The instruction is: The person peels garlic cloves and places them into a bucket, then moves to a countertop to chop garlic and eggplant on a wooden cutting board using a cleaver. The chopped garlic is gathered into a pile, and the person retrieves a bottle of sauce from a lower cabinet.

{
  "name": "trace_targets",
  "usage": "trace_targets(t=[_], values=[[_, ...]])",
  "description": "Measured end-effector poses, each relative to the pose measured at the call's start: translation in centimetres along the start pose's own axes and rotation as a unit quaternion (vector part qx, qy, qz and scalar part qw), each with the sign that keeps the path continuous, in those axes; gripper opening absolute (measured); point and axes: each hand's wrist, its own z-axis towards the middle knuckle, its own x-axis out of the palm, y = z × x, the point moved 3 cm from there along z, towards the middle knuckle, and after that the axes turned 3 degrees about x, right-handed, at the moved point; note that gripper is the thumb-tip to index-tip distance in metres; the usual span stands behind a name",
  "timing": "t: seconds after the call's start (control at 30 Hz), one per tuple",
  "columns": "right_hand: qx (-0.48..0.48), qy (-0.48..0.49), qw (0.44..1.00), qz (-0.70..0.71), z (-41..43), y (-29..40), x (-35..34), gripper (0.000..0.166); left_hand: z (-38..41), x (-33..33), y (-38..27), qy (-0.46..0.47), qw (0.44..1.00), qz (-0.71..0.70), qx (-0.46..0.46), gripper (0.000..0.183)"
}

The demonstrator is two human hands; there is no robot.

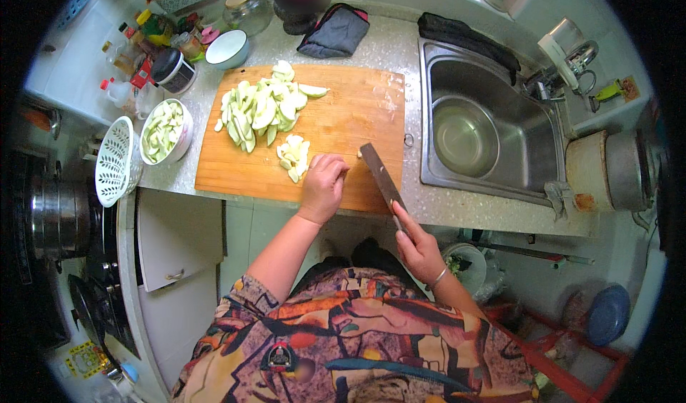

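My right hand point(420, 250) grips the handle of a kitchen knife point(381, 175), whose dark, broad blade slants up and left over the right part of a wooden cutting board point(348, 105). A small pale piece sits by the blade's far end. My left hand point(323, 184), fingers curled, is at the board's front edge; whether anything is between its fingertips is hidden. Just left of it lies a small pile of pale slices point(293, 156), possibly garlic. Farther back on the board is a larger heap of pale green vegetable slices point(262, 105).
Left of the board stand a bowl of cut pieces point(165, 132), a white plastic basket point(115, 162), a black-lidded tub point(174, 72) and several bottles. Behind are an enamel bowl point(227, 49) and a grey cloth point(336, 32). A steel sink point(528, 135) is at right, holding a round basin point(465, 135).
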Motion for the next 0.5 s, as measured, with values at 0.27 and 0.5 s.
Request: trace_targets(t=[0.27,0.5], values=[[-0.040,0.021,0.986,-0.160,-1.3,0.8,-1.4,0.053,-0.3,-0.5,0.4,0.004,1.000,-0.013,-0.009,0.013],[-0.053,0.003,0.992,-0.117,2.1,2.1,-0.7,0.052,0.6,0.6,0.3,0.026,0.998,-0.036,-0.032,0.019]])
